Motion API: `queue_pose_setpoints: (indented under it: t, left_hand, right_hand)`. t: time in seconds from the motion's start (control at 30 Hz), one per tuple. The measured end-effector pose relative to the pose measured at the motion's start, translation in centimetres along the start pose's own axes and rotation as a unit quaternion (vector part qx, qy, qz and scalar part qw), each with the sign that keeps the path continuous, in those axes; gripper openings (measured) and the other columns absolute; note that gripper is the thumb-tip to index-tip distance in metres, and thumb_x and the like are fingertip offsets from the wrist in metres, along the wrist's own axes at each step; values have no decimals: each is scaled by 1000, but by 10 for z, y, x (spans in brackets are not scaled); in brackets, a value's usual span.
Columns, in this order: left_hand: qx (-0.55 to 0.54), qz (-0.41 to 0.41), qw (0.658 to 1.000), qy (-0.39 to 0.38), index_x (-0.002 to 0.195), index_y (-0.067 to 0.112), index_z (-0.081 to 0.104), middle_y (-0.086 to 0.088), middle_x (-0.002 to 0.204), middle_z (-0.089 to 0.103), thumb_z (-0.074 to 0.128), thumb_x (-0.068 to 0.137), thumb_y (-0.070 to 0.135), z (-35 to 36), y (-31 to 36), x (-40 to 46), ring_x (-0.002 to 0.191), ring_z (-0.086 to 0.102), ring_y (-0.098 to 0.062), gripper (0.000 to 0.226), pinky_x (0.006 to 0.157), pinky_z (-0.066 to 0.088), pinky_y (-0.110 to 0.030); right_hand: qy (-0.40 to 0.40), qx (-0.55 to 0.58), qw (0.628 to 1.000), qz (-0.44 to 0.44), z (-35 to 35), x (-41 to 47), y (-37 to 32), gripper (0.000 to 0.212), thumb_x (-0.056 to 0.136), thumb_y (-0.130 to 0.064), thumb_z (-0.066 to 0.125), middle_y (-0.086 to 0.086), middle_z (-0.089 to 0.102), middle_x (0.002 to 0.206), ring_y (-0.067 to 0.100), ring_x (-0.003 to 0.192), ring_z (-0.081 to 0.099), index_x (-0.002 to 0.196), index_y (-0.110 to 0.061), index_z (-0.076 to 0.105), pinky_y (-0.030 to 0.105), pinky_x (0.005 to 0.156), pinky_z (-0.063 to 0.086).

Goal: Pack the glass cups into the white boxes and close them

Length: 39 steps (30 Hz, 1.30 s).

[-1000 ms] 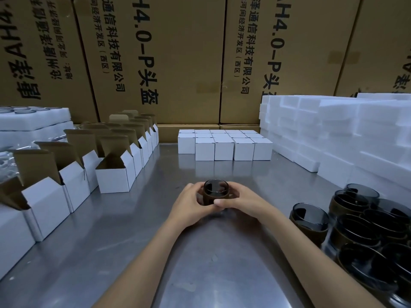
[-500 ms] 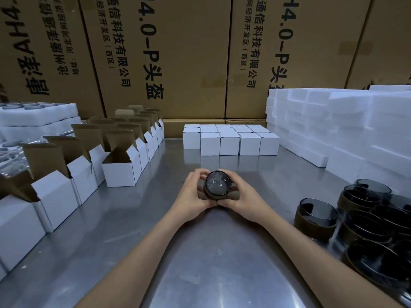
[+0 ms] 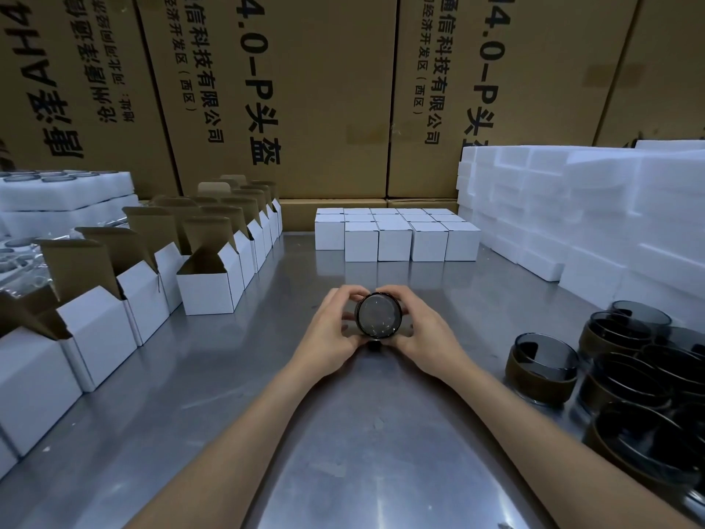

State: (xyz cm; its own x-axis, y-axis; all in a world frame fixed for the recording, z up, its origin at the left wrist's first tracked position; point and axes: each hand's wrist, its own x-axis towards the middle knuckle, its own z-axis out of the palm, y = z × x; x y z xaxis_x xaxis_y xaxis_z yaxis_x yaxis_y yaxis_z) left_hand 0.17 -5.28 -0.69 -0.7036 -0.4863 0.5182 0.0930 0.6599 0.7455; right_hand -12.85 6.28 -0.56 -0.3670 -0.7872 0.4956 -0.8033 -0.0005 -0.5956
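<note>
Gripping one dark glass cup (image 3: 378,314) between left hand (image 3: 331,334) and right hand (image 3: 427,332), fingers curled round its sides, tipped so a round end faces the camera, just above the steel table (image 3: 236,395); left of the grip, open white boxes (image 3: 210,284) with flaps raised; beyond it, closed white boxes (image 3: 396,240); right of it, more glass cups (image 3: 541,370) and foam blocks (image 3: 595,223).
</note>
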Motion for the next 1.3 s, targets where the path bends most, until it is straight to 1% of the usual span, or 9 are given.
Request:
queue_pose_setpoints:
  t: [0.37,0.47,0.6,0.7,0.8,0.9,1.1,1.2,1.3]
  left_hand:
    - [6,-7,1000,0,130,45,39,13,112,53,71,76,-2,-3,-4,-1,88,62,-8,79,78,51,-16]
    - [-54,-39,998,15,115,43,51,3,104,60,80,72,4,-5,-2,1,71,60,-10,65,69,52,-21]
    - [-68,-98,993,18,101,33,60,10,104,64,87,65,30,-7,-2,1,84,63,-8,45,75,51,-17]
    - [-59,-132,989,14,97,21,63,7,99,69,82,60,55,-5,-1,1,95,64,-7,54,84,50,-22]
    - [-47,-168,984,26,86,13,64,5,85,73,66,59,74,-5,2,1,87,68,-11,66,81,50,-27]
    - [-27,-188,982,12,74,15,60,11,69,70,55,63,83,-6,7,1,79,69,-10,69,79,49,-27]
    - [-34,-188,981,6,81,4,64,13,60,68,46,59,82,-7,15,0,60,64,4,83,55,41,-5]
    - [-28,-195,980,-5,78,7,64,11,63,69,47,59,82,-7,11,0,64,66,1,79,64,46,-12]
    - [-41,-178,983,-10,83,14,64,11,80,69,60,66,70,-9,8,-1,81,66,-6,59,78,49,-25]
  right_hand:
    - [-36,215,974,67,-5,4,2,47,77,-19,78,-5,68,112,10,104,63,119,-27,59,21,89,49]
    - [-24,280,955,97,-5,4,-2,30,86,-30,66,-2,70,109,8,100,66,115,-20,63,17,79,50]
    - [-30,309,942,131,-8,3,-8,46,83,-51,53,1,70,105,9,93,67,112,-17,64,23,73,54]
    - [-44,289,947,130,-10,2,-9,50,79,-56,54,1,71,103,16,96,66,107,-17,67,29,86,51]
    - [-65,292,945,133,-12,1,-7,34,86,-45,60,9,72,90,21,84,67,98,-14,68,32,81,51]
    - [-67,283,946,145,-13,0,-10,41,77,-57,59,11,72,78,18,77,69,80,-17,67,28,79,51]
    - [-53,275,947,159,-12,1,-10,63,67,-69,58,15,72,82,16,75,68,65,-6,65,19,73,49]
    - [-57,267,948,163,-12,1,-10,61,69,-67,58,11,71,76,15,76,68,73,-7,66,23,79,51]
    - [-44,279,947,153,-12,0,-10,37,76,-54,65,-1,73,85,9,82,69,92,-21,69,17,73,50]
